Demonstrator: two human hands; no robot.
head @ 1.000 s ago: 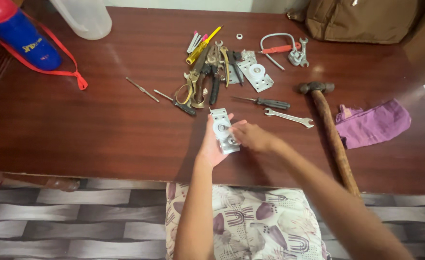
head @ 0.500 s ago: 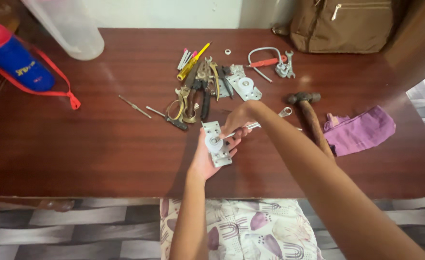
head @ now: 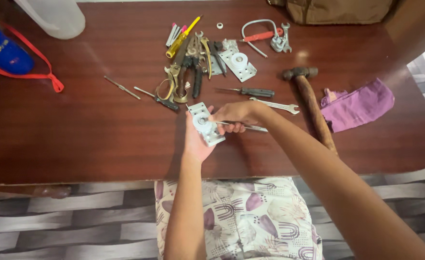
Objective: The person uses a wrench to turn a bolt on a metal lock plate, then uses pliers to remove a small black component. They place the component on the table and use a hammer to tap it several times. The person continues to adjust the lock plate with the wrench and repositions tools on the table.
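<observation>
Head view, metal bracket [head: 205, 124] in left hand [head: 197, 139], right hand [head: 234, 115] touching it

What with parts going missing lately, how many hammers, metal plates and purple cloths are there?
Hammer: 1
Metal plate: 2, the held plate in the left hand and the table plate
Purple cloth: 1
Total: 4

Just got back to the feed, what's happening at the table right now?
A person sits at a dark wooden table. The left hand holds a small grey metal plate with a round hub, while the right hand works a slim metal tool against it. A hammer, wrench, screwdriver and pliers lie beyond.
</observation>
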